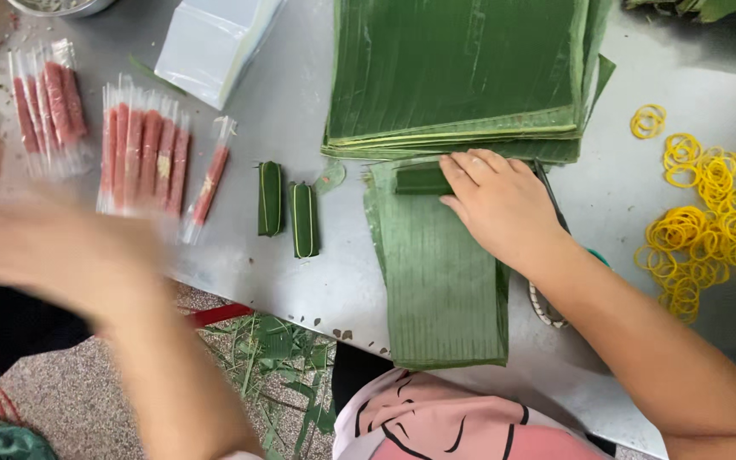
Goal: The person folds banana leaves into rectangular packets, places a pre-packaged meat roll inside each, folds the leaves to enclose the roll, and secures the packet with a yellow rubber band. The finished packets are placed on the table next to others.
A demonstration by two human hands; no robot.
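While my right hand (pixel 500 200) lies palm down on a banana leaf strip (pixel 440 273), its fingers (pixel 470 166) rest close together against a small rolled leaf bundle (pixel 422 180) at the strip's far end. That strip runs from the near edge of the counter (pixel 300 273) toward a stack of cut banana leaves (pixel 457 72) at the far edge. My left hand (pixel 61 247) is a blur over the counter's near left edge, and I cannot tell how its fingers are set. Near it lie pink sausages in clear sleeves (pixel 142 158), and two wrapped leaf parcels (pixel 287 209) stand side by side between them and the strip. Yellow rubber bands (pixel 704 221) lie scattered toward the right edge. A pile of clear plastic bags (pixel 215 43) sits at the far left.
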